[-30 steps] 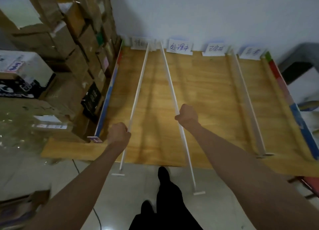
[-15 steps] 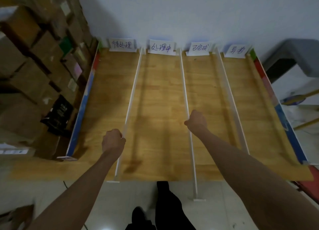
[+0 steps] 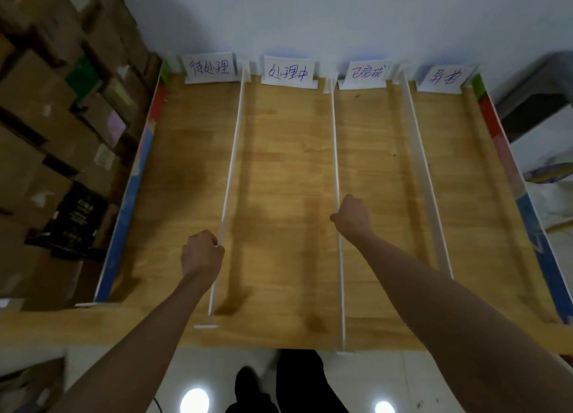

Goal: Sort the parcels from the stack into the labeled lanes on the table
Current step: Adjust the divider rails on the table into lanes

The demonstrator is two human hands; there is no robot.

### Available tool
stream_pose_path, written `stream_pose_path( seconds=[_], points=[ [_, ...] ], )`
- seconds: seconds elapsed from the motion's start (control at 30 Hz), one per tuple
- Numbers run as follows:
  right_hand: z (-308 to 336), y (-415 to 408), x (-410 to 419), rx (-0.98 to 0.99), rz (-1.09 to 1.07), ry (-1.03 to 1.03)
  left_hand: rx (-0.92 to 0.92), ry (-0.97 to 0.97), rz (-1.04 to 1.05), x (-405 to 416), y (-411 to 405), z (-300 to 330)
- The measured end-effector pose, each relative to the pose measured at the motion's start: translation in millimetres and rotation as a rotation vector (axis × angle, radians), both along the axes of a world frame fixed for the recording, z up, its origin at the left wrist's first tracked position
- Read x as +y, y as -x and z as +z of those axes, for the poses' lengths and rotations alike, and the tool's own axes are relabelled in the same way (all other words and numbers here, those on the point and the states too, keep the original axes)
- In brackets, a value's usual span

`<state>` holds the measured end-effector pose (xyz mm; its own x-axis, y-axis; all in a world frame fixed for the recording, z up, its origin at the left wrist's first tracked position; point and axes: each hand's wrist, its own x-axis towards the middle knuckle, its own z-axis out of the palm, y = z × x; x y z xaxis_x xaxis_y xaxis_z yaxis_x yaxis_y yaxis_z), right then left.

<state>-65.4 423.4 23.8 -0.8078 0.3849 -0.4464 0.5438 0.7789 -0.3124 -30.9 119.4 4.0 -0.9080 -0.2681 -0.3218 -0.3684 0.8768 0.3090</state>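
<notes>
Your left hand (image 3: 201, 253) is curled into a fist, and its grip pinches the top edge of the first white divider (image 3: 231, 177), the one between the first and the second lane. Your right hand (image 3: 352, 215) is curled in the same way, and its grip closes on the second white divider (image 3: 335, 152), which stands between the second and the third lane. Both arms reach forward over the near edge of the wooden tabletop (image 3: 279, 170).

A third white divider (image 3: 418, 164) stands further to the right, so the tabletop is cut into four lanes that run away from you toward the wall. At the far end of each lane a white paper label stands upright: the first label (image 3: 209, 68), the second label (image 3: 290, 73), the third label (image 3: 364, 76) and the fourth label (image 3: 445, 77), each with blue handwritten characters. A coloured side board (image 3: 130, 201) closes the tabletop on the left, and another side board (image 3: 511, 170) closes it on the right.

The parcels are in the stack of cardboard boxes (image 3: 46, 118) on your left, just beside the left side board. A black box (image 3: 77, 217) sits low in that stack. Your dark trouser leg and shoe (image 3: 248, 384) show on the pale floor below the tabletop.
</notes>
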Motion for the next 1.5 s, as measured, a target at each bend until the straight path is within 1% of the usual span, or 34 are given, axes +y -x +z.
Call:
stream_pose_path(
  seconds=[0.27,0.43,0.6,0.83,1.07,1.5],
  points=[
    [-10,39,15,0.020,-0.017,-0.001,-0.014,-0.061,0.053,12,3,-13],
    [-20,45,16,0.034,-0.034,-0.005,-0.016,-0.079,0.057,15,3,-13],
    [-23,34,14,0.027,-0.050,0.035,-0.024,-0.102,0.048,21,-4,-12],
    [-32,-4,7,-0.079,-0.025,0.068,-0.018,-0.099,0.031,32,-9,-13],
    [-38,-23,9,-0.084,-0.008,0.051,-0.011,-0.087,0.046,37,7,-10],
    [-31,-25,12,-0.031,-0.005,0.069,-0.067,-0.089,0.024,36,18,-14]
  ],
)
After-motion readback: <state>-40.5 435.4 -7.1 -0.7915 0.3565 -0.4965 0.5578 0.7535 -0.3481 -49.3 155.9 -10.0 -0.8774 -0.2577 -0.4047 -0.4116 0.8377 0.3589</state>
